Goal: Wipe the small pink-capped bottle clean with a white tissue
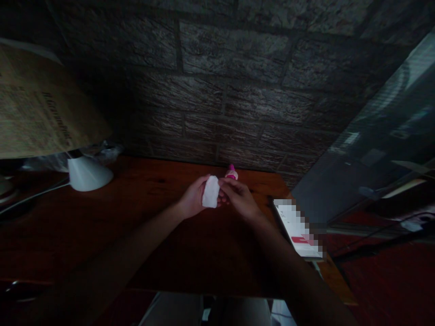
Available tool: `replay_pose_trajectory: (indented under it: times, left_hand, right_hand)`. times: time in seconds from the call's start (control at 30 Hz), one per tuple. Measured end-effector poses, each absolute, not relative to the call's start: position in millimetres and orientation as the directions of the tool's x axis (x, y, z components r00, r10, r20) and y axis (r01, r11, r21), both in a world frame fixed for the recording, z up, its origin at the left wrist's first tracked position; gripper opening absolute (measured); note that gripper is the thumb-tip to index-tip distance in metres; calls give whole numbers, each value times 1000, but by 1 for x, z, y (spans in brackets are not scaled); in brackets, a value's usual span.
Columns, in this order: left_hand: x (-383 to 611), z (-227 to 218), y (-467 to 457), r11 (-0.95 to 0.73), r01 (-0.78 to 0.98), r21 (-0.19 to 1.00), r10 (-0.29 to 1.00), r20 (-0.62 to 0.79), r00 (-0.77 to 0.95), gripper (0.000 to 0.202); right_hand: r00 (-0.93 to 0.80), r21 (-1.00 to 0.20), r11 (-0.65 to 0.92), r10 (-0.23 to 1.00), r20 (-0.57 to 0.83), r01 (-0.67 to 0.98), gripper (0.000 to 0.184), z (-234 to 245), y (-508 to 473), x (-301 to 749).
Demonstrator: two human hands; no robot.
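A small white flat piece (pixel 210 192) with slightly uneven edges, soft-looking like a folded tissue, is held up over the wooden table. My left hand (pixel 194 199) grips it from the left side, fingers behind it. At its upper right edge, my right hand (pixel 238 195) has thumb and fingertips closed in a pinch against it; dim light hides the exact contact. Just beyond my right hand, a small pink object (pixel 231 172) with a paler band stands on the table, its lower part covered by the hand.
On the wooden table (pixel 152 190), a lamp with a white cone base (pixel 89 174) and brown paper shade (pixel 50 104) stands left, clear plastic behind it. A lit tablet-like screen (pixel 297 231) lies at the right edge. A stone-block wall (pixel 234 90) rises behind.
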State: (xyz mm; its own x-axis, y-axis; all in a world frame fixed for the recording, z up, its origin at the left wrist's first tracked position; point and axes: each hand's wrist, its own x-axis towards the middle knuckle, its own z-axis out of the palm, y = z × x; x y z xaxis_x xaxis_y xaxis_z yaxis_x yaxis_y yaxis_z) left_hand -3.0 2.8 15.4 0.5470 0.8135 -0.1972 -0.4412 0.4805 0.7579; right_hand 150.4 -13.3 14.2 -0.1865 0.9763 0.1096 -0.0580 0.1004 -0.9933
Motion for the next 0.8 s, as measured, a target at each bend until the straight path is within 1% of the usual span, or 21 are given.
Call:
replay_pose_trajectory:
  times: [0.2,0.37,0.5,0.67,0.8]
  left_hand:
    - [-2,14,3,497,-448,743,806,-205,555,37]
    - [-1,10,5,450,-436,780,814,-157,559,33]
    - [-1,9,6,441,-430,788,821,-161,548,32]
    - [0,8,5,446,-420,790,828,-186,529,36]
    - [-1,3,8,441,-392,807,826,-194,529,33]
  right_hand:
    - [-182,-995,86,979,94,-55,31,15,-13,150]
    - [-183,-996,72,980,80,-53,27,14,-13,150]
    - [-186,-996,74,979,82,-51,30,13,-13,150]
    - [-212,-995,75,973,86,-61,34,9,-11,149]
    - [-234,-996,82,968,91,-45,34,7,-11,149]
